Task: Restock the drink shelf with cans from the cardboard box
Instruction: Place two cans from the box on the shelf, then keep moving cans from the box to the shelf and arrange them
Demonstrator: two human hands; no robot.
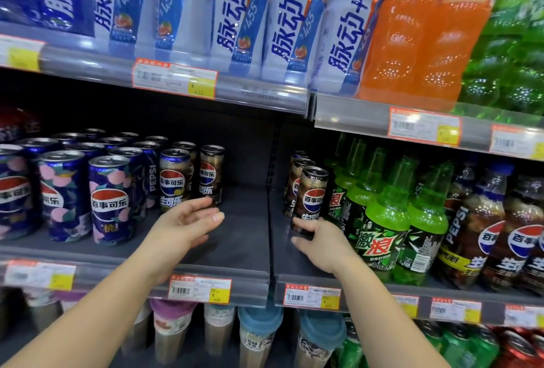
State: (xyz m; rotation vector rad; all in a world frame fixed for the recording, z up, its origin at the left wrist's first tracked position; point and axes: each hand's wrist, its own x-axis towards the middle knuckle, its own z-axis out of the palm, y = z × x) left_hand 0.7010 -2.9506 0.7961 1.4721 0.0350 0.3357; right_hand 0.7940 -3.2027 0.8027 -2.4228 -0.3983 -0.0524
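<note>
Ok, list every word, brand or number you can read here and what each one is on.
"脉动+", "电解质": white bottles, top shelf.
"百事可乐", "桃": blue cans.
"PEPSI": a blue can's side.
"百事可乐": dark cans.
"激浪": green bottles.
"PEPSI": cola bottles.
"4.50": upper price tag.
"4.00": lower price tag.
Other tags, barcodes, orange bottle text: blurred.

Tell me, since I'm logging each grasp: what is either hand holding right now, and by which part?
The right hand grips the front black Pepsi can on the shelf by its lower body, near the base. The left hand is open and holds nothing.
</note>
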